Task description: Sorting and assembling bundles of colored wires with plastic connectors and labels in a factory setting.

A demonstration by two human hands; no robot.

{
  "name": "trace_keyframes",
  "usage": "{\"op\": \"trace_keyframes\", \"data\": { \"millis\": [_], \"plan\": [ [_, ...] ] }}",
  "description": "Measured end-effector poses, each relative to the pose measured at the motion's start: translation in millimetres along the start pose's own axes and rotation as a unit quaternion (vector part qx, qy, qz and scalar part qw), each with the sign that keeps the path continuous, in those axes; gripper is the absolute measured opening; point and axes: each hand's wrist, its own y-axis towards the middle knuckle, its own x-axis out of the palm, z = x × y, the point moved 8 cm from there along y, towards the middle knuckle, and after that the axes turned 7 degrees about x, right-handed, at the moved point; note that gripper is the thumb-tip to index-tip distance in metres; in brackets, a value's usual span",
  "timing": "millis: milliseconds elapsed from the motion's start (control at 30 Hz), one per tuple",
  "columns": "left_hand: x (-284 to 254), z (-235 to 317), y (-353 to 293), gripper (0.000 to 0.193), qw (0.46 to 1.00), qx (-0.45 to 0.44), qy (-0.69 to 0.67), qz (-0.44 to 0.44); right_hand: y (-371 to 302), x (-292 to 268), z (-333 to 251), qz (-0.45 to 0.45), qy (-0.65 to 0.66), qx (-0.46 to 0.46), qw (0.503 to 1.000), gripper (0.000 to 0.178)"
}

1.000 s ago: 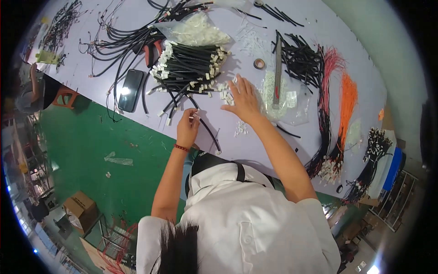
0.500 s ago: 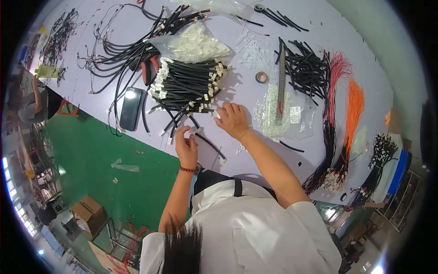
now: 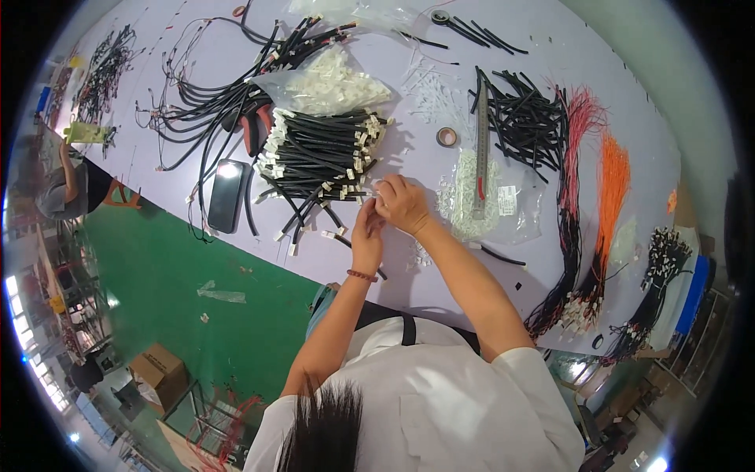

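Note:
My left hand (image 3: 366, 237) and my right hand (image 3: 403, 206) meet at the fingertips over the table's near part, fingers pinched together. Whatever is between them is too small and covered to make out. Just beyond lies a pile of black sleeved cables (image 3: 318, 149) with white connectors at both ends. A single black cable with a white connector (image 3: 329, 234) lies beside my left hand, which partly covers it. To the right of my right hand is a clear bag of small white parts (image 3: 472, 216), with a steel ruler (image 3: 482, 141) across it.
A phone (image 3: 226, 195) and red-handled pliers (image 3: 250, 135) lie left of the cable pile, and a bag of white connectors (image 3: 330, 82) behind it. Rightward are a tape roll (image 3: 447, 137), black tubes (image 3: 523, 118), red-black wires (image 3: 568, 181) and orange wires (image 3: 609, 189).
My left hand has moved right and up from beside the loose cable to meet my right hand. The right hand has stayed nearly in place, its fingers now closed in more.

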Motion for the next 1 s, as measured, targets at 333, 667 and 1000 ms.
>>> {"op": "trace_keyframes", "data": {
  "millis": [333,667,1000],
  "plan": [
    [11,-5,8,0.062,0.997,0.016,-0.066,-0.042,-22,24,100,0.011,0.511,0.499,0.700,0.008],
    [51,59,11,0.064,0.884,0.287,0.364,-0.064,-31,-25,85,0.066,0.925,0.336,0.164,0.014],
    [71,48,48,0.035,0.804,0.379,0.449,-0.085,-74,-39,82,-0.023,0.557,0.586,0.588,0.018]
  ]
}}
